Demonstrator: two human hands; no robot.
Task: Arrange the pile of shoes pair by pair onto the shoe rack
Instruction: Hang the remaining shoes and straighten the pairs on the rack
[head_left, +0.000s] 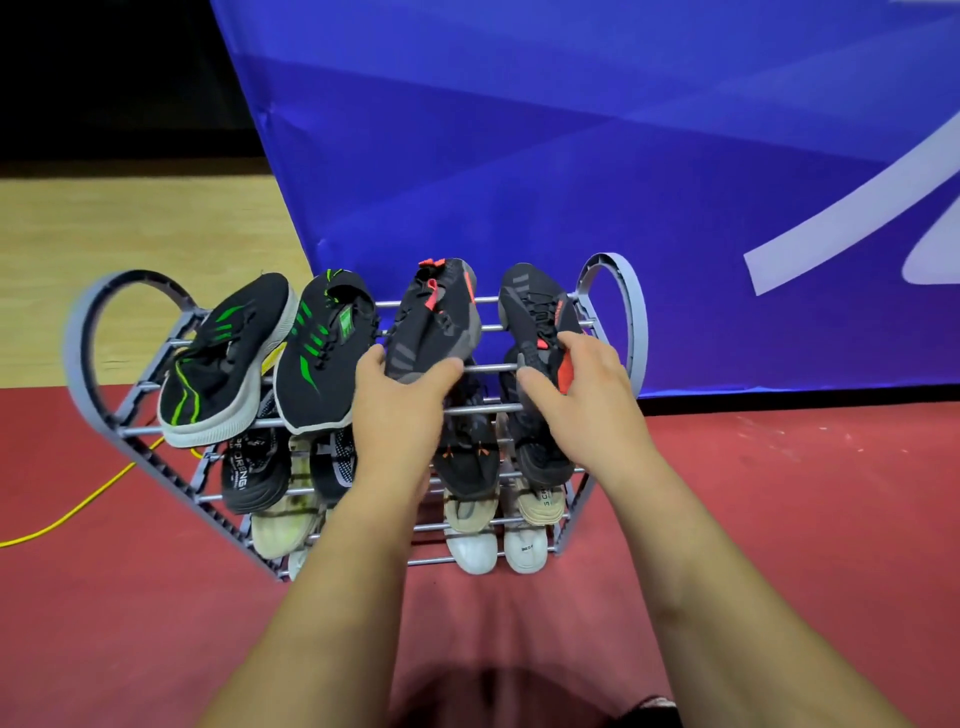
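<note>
A grey shoe rack (93, 332) with heart-shaped ends and metal bars stands on the red floor. On its top tier lie two black shoes with green stripes (228, 358) (322, 353) at the left. To their right are two black shoes with red accents. My left hand (405, 410) grips the front of the left black-and-red shoe (436, 317). My right hand (582, 395) grips the right black-and-red shoe (530, 312). Both shoes rest on the top bars. Lower tiers hold black, beige and white shoes (467, 462), partly hidden by my arms.
A blue banner (571, 130) hangs right behind the rack. A yellow cable (67, 514) runs over the red floor at the left. Wooden flooring (130, 270) lies beyond it. No loose shoes show on the floor.
</note>
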